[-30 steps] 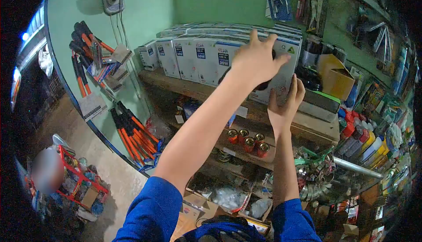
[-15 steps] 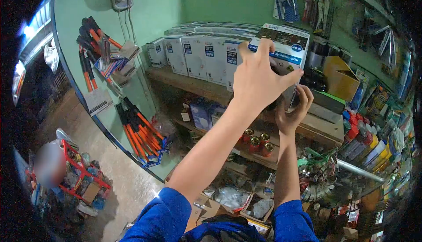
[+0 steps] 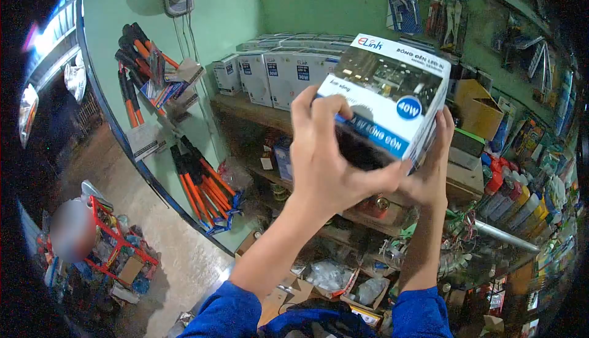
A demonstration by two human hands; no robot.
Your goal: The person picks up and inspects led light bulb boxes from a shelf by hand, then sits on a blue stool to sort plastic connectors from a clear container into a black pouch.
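A white and blue light bulb box (image 3: 392, 74), printed ELink and 40W, is held up in front of the shelf, tilted with its printed top towards me. My left hand (image 3: 328, 148) grips its near left side, fingers bent over the edge and thumb along the bottom. My right hand (image 3: 432, 166) wraps the right side, its fingers up along the box and its palm underneath. Behind it, similar white boxes (image 3: 285, 77) stand in rows on the wooden shelf (image 3: 254, 111). The box hides part of the shelf and the row's right end.
Orange-handled tools (image 3: 205, 188) hang on the green wall at left. Below are red cans (image 3: 380, 206) and open cartons with plastic bags (image 3: 331, 276). An open brown carton (image 3: 475, 108) and spray cans (image 3: 506, 188) stand at right. A red rack (image 3: 116, 246) stands on the floor.
Both hands have brought the light bulb box nearer to me, so it looks larger. It has tipped to show more of its top. The view has shifted slightly.
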